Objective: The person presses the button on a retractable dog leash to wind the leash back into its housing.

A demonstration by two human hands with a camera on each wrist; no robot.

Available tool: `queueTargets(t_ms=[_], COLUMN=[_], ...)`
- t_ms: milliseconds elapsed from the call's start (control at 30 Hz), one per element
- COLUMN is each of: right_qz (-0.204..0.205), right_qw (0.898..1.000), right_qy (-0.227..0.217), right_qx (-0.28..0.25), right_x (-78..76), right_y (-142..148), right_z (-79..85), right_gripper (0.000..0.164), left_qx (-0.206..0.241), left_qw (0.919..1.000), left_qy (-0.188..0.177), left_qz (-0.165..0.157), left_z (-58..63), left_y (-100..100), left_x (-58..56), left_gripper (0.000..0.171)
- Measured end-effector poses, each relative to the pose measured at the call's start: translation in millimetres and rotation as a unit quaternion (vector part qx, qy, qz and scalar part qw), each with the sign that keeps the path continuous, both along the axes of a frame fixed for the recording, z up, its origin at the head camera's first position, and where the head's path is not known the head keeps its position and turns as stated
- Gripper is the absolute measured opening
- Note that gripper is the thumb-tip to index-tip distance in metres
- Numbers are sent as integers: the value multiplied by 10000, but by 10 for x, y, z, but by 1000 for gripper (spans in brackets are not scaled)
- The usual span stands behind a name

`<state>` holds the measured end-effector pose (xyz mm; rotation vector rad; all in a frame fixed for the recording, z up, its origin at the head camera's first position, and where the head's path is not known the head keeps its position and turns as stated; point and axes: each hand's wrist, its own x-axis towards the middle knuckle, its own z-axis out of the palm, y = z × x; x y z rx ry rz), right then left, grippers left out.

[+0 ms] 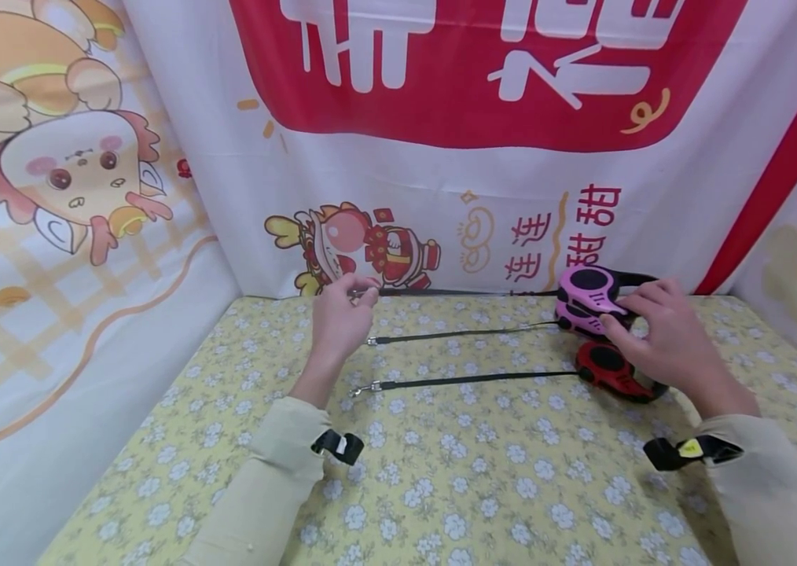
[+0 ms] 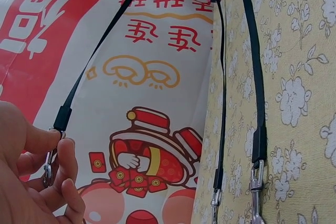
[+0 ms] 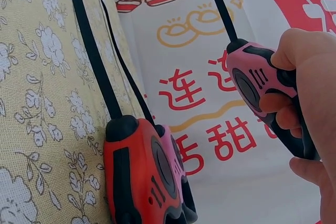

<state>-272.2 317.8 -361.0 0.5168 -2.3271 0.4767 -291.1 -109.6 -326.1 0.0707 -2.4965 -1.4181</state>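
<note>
Pink-and-black plastic retractable leash (image 1: 585, 280) up by the white printed backdrop (image 1: 490, 169), and the head view has it in the grasp of the right hand (image 1: 674, 338)! Across from it, the left hand (image 1: 343, 314) pinches the far end of its flat black strap (image 1: 455, 292); tension between the two probably explains that straight line. Nearer, a second pink-and-black leash (image 1: 574, 319) and a red-and-black plastic leash (image 1: 605, 363) lie on the yellow flowered tablecloth (image 1: 427, 472), straps extended side by side, perhaps to avoid tangling.

Over to the left wrist: thumb and fingers grip the silver metal clip (image 2: 48, 167), likely so the strap can't slip back. Two other clips sit apart, untouched.

Right wrist now: fingers curl round the handle, the strap's outlet facing along the line, presumably so it feeds cleanly.
</note>
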Motion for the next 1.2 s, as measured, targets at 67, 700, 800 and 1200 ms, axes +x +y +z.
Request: queueTargets(t_ms=[67, 700, 800, 1200], right_qz=[-12, 12, 18, 59], right_qw=[10000, 9998, 9999, 9999], right_qy=[-43, -217, -152, -76], right_qx=[-3, 35, 9, 32], right_x=[4, 10, -1, 10], right_y=[-1, -16, -12, -24], right_z=[-1, -8, -11, 4], right_gripper=[28, 31, 31, 30], left_qx=[-8, -127, -126, -152], left_qw=[10000, 9999, 9999, 9998], left_qy=[-24, 43, 25, 136], left_qz=[6, 86, 97, -59], left_z=[2, 21, 22, 2], left_y=[1, 14, 13, 15], left_x=[2, -10, -8, 7], left_gripper=[20, 17, 18, 20])
